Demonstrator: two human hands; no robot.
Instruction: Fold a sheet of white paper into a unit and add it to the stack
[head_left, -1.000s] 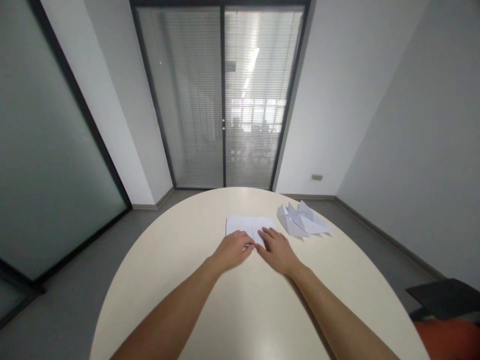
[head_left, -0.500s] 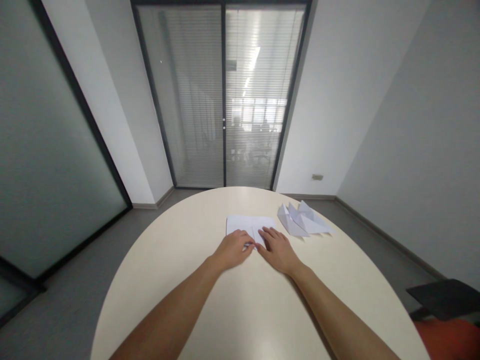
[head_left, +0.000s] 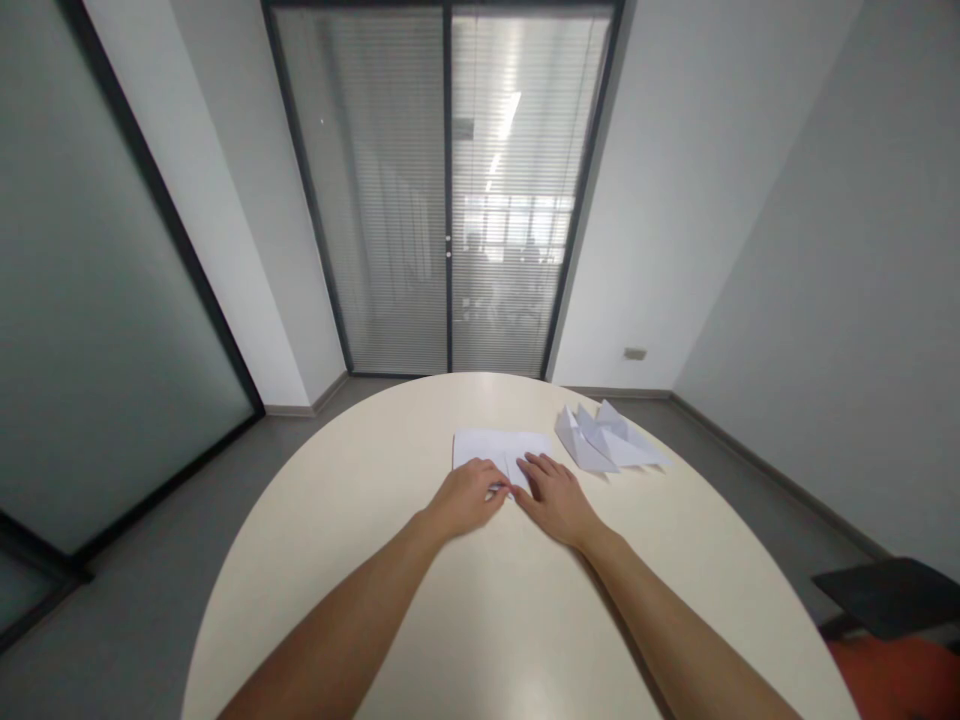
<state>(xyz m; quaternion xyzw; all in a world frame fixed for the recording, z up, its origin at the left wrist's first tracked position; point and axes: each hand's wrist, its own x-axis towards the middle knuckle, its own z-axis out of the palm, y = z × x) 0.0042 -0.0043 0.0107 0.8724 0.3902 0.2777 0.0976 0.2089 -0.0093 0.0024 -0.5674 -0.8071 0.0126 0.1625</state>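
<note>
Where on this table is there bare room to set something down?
Bare: the table left of the sheet and left hand, and the near strip between the forearms. Crowded: centre-right, where the right hand also rests on the sheet, beside folded papers.

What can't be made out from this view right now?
Head view: near edge of the white sheet, covered by the left hand and right hand.
Head view: folded paper shapes, too small and overlapped to count.
Head view: dark object at right, cut off by the frame edge.
</note>
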